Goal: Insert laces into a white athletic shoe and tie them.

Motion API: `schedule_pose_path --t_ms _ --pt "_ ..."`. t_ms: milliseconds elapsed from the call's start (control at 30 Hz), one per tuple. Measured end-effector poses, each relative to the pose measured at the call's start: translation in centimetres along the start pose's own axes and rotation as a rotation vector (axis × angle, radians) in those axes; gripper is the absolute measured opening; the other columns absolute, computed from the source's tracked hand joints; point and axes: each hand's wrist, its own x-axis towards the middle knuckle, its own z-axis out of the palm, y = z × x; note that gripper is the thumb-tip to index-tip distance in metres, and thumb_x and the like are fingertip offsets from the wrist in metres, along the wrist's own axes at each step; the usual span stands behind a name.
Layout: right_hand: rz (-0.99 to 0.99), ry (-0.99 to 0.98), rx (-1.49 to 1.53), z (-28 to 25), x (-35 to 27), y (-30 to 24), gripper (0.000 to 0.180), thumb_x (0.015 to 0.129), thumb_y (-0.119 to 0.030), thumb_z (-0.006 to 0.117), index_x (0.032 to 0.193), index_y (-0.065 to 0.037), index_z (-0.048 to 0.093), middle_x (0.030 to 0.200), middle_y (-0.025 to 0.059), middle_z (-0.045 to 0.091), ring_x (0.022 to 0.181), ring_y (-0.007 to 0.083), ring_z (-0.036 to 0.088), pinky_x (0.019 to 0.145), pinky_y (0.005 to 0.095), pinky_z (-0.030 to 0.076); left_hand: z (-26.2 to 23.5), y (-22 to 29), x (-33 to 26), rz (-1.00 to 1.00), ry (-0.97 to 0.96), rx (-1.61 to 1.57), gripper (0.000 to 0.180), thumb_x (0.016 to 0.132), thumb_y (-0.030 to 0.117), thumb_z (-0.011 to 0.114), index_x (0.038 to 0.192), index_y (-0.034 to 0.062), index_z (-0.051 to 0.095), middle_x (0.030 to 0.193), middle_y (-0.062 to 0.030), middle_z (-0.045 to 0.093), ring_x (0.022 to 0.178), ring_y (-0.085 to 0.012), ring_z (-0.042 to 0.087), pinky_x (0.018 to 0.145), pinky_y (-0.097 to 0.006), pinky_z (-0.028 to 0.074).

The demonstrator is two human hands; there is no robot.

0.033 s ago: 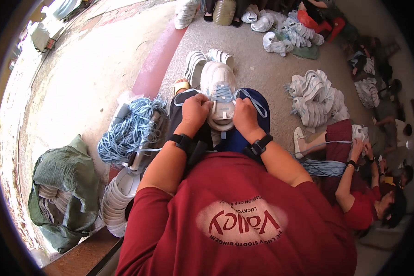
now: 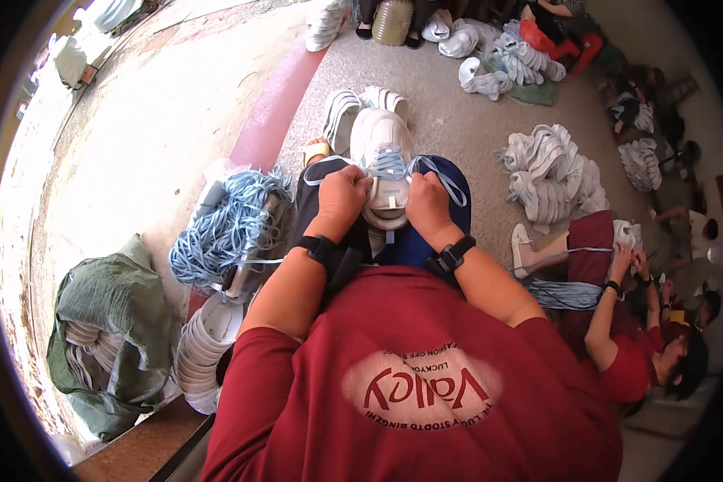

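Observation:
A white shoe (image 2: 381, 132) rests between my knees, its toe pointing away from me and its tongue toward me. Light blue shoelace (image 2: 390, 163) crosses its front in several rows. My left hand (image 2: 343, 193) is closed at the left side of the opening, pinching a lace end that trails out left. At the right side, my right hand (image 2: 428, 199) pinches the other part of the lace, whose loop (image 2: 451, 183) hangs over my blue-covered knee. Both sets of fingertips are partly hidden from above.
Blue laces (image 2: 225, 233) lie heaped at my left, near stacked white shoe parts (image 2: 201, 349) and a green sack (image 2: 112, 321). White shoes (image 2: 554, 173) are piled on the floor at right. A co-worker (image 2: 618, 353) handles a shoe at far right. More shoes (image 2: 341, 116) stand ahead.

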Motion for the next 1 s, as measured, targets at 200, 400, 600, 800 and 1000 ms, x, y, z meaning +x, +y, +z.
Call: schedule_pose_path --t_ms 200,400,600,800,1000 --pt "0.047 0.047 0.063 0.3 0.2 0.5 0.007 0.077 -0.006 0.054 0.077 0.000 0.052 0.074 0.0191 0.054 0.070 0.0372 0.054 0.063 0.0440 0.045 -0.1 1.5 -1.4 0.316 -0.116 0.494 0.027 0.082 0.028 0.055 0.085 0.0014 0.057 0.082 -0.0155 0.062 0.078 -0.0289 0.062 0.068 -0.037 0.050" --pt "0.066 0.042 0.046 0.7 0.4 1.1 0.006 0.078 -0.005 0.052 0.079 0.000 0.054 0.073 0.0195 0.056 0.071 0.0373 0.056 0.063 0.0442 0.045 0.1 0.6 -1.0 0.328 -0.095 0.477 0.018 0.084 0.020 0.052 0.085 0.0020 0.056 0.085 -0.0162 0.060 0.078 -0.0317 0.061 0.068 -0.040 0.049" --pt "0.026 0.074 0.065 0.1 1.1 0.7 0.007 0.069 0.002 0.052 0.075 0.000 0.055 0.071 0.0200 0.056 0.070 0.0365 0.056 0.062 0.0429 0.046 0.3 -0.4 -0.4 0.174 0.005 0.139 0.017 0.084 0.018 0.053 0.086 0.0032 0.060 0.085 -0.0179 0.061 0.079 -0.0354 0.060 0.070 -0.042 0.047" --pt "-0.074 0.028 -0.027 -1.8 0.8 -1.7 0.006 0.068 0.000 0.054 0.074 -0.001 0.055 0.077 0.0163 0.053 0.067 0.0336 0.056 0.060 0.0400 0.046 0.4 -1.6 0.6 0.093 -0.119 -0.103 0.014 0.081 0.012 0.058 0.083 -0.0023 0.061 0.071 -0.0161 0.061 0.066 -0.0222 0.058 0.064 -0.031 0.045" --pt "-0.403 0.056 -0.021 0.4 1.9 -4.8 0.007 0.070 -0.008 0.056 0.069 -0.001 0.056 0.074 0.0149 0.052 0.065 0.0290 0.055 0.059 0.0367 0.045 0.6 -2.1 0.7 0.092 -0.123 -0.143 0.014 0.081 0.009 0.058 0.085 -0.0041 0.061 0.071 -0.0137 0.062 0.066 -0.0180 0.057 0.063 -0.030 0.045"
